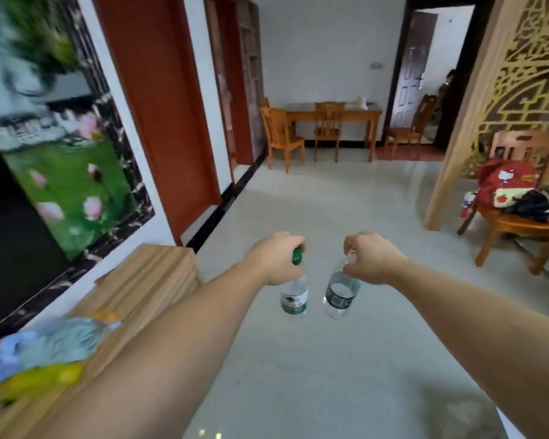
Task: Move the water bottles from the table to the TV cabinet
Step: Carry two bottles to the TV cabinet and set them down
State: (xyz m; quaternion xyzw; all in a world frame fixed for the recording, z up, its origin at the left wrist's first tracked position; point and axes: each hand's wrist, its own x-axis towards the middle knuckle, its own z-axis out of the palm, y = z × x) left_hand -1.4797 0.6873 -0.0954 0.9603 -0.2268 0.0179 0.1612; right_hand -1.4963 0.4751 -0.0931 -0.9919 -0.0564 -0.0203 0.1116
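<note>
My left hand (274, 256) grips the neck of a clear water bottle with a green cap and green label (294, 296), which hangs upright above the floor. My right hand (370, 258) holds a second clear bottle with a pale cap and a dark label (341, 294) by its neck, tilted slightly. Both bottles hang side by side in mid-air, a little apart. The wooden TV cabinet (146, 280) runs along the left wall, its near end just left of my left forearm. A dark TV screen (10, 248) stands above it.
A blurred pile of blue and yellow items (45, 353) lies on the cabinet top. A round wooden chair with a red bag (514, 198) stands at right beside a carved screen (526, 74). A wooden table (332, 110) with chairs is at the far wall. Grey floor lies ahead.
</note>
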